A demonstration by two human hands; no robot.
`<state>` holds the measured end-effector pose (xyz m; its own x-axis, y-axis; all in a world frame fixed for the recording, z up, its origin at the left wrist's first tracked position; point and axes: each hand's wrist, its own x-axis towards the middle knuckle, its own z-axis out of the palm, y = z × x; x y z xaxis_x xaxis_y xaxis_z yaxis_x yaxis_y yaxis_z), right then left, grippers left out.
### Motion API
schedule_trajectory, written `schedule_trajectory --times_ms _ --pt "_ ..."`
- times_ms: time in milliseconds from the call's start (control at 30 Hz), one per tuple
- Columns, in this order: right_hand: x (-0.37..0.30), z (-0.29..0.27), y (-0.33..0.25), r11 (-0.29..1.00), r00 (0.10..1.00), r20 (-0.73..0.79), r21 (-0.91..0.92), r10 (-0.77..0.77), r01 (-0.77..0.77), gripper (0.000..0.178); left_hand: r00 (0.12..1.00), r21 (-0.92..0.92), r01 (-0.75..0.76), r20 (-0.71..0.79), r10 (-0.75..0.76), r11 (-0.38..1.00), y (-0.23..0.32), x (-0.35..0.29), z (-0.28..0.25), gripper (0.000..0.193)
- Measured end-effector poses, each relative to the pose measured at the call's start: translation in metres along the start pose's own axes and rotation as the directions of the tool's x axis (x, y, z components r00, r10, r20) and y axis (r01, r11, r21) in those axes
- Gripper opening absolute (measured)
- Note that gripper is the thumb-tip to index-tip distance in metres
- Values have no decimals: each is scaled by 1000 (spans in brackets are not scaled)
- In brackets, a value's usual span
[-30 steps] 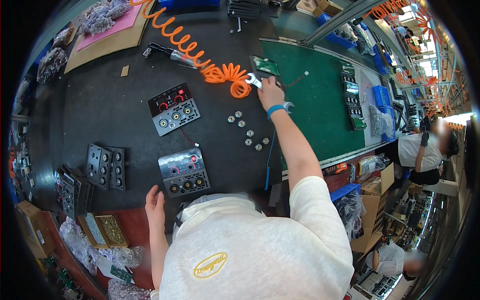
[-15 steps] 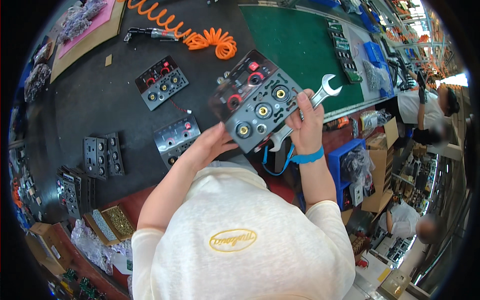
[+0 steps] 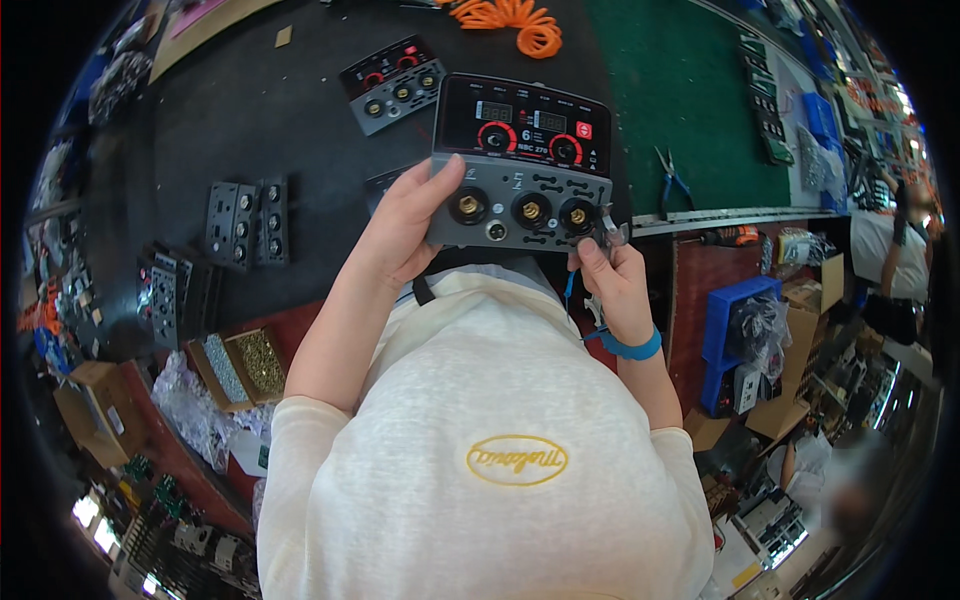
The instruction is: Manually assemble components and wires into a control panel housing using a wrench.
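A black and grey control panel (image 3: 520, 175) with red-ringed knobs and three brass-centred sockets is held up in front of my body, its face toward me. My left hand (image 3: 412, 215) grips its left edge, thumb on the front. My right hand (image 3: 618, 285) is closed at the lower right corner, round an open-end wrench (image 3: 614, 228). Only a shiny end of the wrench shows beside the right socket. A blue wrist strap (image 3: 632, 347) is on my right wrist. Behind the held panel, a similar panel (image 3: 390, 88) lies on the dark table, and another is mostly hidden.
Grey socket panels (image 3: 232, 222) stand on the table's left, with more panels (image 3: 172, 290) stacked nearer. Pliers (image 3: 672, 182) lie on the green mat (image 3: 660, 100). An orange coiled hose (image 3: 510, 18) is at the back. Screw boxes (image 3: 255, 365) and a blue bin (image 3: 725, 335) flank me.
The control panel has been turned level, its face more squarely toward me. My left hand has moved up its left edge. The wrench, plainly seen before, is now mostly hidden; pliers have come into sight.
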<state>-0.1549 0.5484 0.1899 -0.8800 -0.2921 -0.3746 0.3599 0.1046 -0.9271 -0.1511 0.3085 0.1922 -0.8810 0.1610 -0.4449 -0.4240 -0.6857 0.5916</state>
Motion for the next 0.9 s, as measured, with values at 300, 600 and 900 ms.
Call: schedule_trajectory --times_ms 300,600,900 --pt "10 15 -1 996 999 33 -85 11 -8 36 992 -45 -72 -111 67 996 6 -19 -11 34" --pt "19 27 -5 996 999 3 -86 -34 35 36 992 -71 -78 -108 70 994 13 -15 -20 33" --pt "25 24 -3 996 1000 21 -90 20 -18 34 993 -98 -69 -107 59 993 13 -7 -24 34"
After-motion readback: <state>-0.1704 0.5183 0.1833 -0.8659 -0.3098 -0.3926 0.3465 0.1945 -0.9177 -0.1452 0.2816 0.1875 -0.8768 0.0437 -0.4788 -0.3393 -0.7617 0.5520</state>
